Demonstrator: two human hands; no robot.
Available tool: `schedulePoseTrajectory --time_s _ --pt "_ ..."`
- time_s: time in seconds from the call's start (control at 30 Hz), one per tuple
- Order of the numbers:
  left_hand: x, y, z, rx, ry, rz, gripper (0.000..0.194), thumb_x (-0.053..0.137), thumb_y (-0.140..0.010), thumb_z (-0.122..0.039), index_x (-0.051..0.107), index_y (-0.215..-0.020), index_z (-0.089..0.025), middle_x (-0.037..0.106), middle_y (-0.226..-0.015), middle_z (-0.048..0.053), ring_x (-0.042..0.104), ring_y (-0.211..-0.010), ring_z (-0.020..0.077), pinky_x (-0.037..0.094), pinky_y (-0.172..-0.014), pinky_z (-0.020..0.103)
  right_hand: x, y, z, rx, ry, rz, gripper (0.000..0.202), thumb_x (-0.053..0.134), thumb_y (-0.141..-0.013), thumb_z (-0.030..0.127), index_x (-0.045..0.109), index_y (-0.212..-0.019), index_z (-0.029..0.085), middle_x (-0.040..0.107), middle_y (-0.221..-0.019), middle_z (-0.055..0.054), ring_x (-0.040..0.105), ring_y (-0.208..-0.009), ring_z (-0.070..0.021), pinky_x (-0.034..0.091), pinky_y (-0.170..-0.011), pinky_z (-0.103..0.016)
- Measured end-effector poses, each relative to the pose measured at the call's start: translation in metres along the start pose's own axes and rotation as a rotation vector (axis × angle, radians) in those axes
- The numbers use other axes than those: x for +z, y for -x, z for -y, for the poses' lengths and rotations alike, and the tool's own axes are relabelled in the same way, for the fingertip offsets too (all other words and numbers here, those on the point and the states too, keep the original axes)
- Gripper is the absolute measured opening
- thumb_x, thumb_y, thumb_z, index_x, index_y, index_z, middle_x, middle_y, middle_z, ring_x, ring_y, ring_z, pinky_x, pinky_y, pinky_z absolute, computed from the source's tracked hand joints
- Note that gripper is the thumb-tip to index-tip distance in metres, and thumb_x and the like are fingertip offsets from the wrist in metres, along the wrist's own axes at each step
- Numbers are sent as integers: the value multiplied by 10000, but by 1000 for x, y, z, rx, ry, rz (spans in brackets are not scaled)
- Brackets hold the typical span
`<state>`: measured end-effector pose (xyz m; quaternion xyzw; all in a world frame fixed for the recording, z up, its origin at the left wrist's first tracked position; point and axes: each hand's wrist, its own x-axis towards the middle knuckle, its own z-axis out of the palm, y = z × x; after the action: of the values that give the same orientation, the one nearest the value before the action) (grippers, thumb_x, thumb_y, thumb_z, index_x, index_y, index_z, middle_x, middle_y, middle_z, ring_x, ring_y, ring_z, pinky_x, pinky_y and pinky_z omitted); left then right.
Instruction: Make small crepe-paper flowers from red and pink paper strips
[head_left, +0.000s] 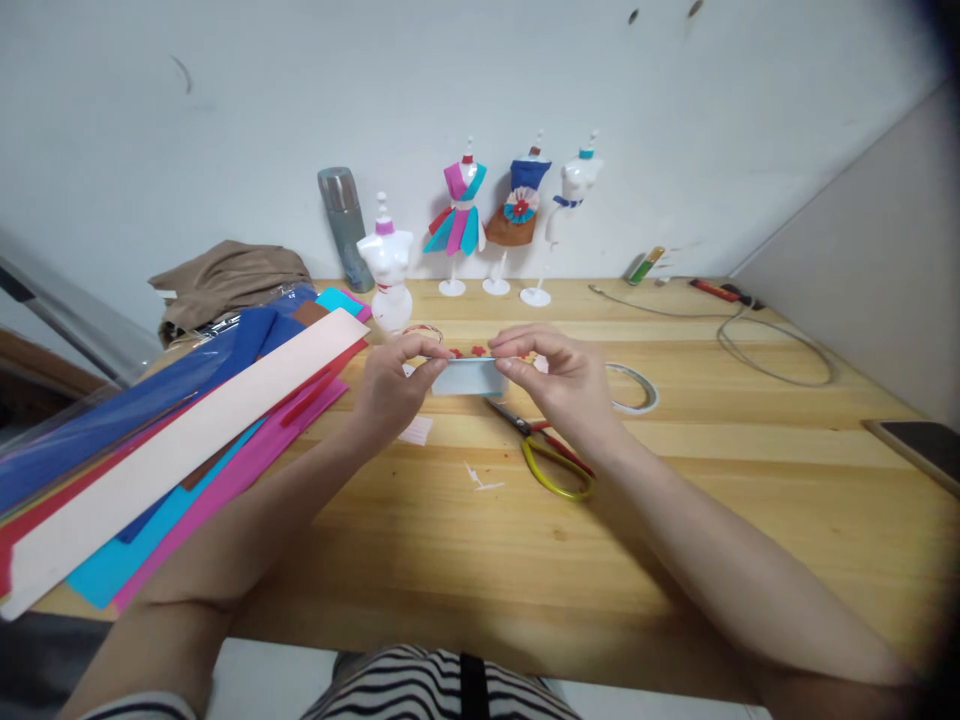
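Between both hands, above the table, is a small pale blue rectangular piece point(470, 379), held by its upper edge; its material is unclear. My left hand point(396, 388) pinches the left end with thumb and forefinger. The right end sits in the pinch of my right hand point(571, 385). Just beyond the piece lie small red flower shapes point(478, 351), partly hidden by it. Below my right hand rest scissors point(556, 470) with yellow and red handles, blades pointing away to the left. A white ring-shaped roll point(637, 390) lies right of that hand.
Miniature mannequins stand at the back: a bare white one point(387, 262), two dressed ones point(456, 208) point(525, 205), and another partly dressed point(579, 180). Coloured fabric strips point(202, 450) cover the left side. A flask point(345, 230), a cable point(731, 325) and white scraps point(480, 478) are also there.
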<state>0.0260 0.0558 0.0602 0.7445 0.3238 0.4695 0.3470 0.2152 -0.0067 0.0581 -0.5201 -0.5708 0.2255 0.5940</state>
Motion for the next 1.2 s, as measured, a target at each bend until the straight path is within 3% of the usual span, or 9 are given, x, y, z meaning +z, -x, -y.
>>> schedulePoseTrajectory --time_s 0.1,0.27,0.47,0.63,0.8,1.0,1.2 --pt "-1 0 -3 -80 29 -4 52 672 -766 -203 706 -733 -185 739 -821 33 671 -826 181 513 -845 321 1 0 3 169 -117 60 122 784 -716 352 715 -707 252 697 -717 -25 618 -690 -203 487 -689 -369" --pt "-3 -2 -9 -157 183 49 49 703 -721 -229 716 -716 -183 695 -738 16 640 -744 156 508 -722 271 -1 -1 8 168 -177 114 158 792 -678 358 683 -668 245 630 -602 13 509 -542 -133 394 -531 -297" --pt "-8 -6 -13 -222 314 100 50 765 -665 -234 751 -683 -189 709 -714 25 649 -745 163 518 -709 276 -5 -7 5 267 -363 161 192 840 -588 375 702 -651 258 645 -618 23 539 -567 -126 457 -605 -314" --pt "-10 -7 -16 -155 303 109 32 785 -663 -219 779 -689 -202 750 -752 33 669 -751 163 541 -738 284 -5 -8 5 353 -474 133 162 849 -512 304 717 -599 267 663 -593 27 550 -554 -130 477 -623 -327" --pt "-10 -6 -17 -124 273 104 30 783 -686 -226 791 -710 -212 775 -788 39 699 -771 180 562 -755 298 -7 -7 7 374 -523 159 138 837 -526 292 737 -615 261 676 -596 18 585 -562 -137 495 -638 -330" --pt "-13 -5 -13 -48 193 95 26 782 -716 -234 797 -733 -221 781 -817 41 710 -806 184 562 -808 299 -7 -7 5 341 -487 172 264 844 -573 459 707 -646 246 637 -580 -6 632 -639 -192 514 -656 -367" --pt "-14 -4 -13 -46 189 130 59 772 -724 -247 801 -768 -219 784 -841 40 707 -808 176 552 -795 283 -7 -7 1 270 -355 111 226 872 -572 404 702 -613 260 655 -595 6 575 -573 -152 483 -590 -329"
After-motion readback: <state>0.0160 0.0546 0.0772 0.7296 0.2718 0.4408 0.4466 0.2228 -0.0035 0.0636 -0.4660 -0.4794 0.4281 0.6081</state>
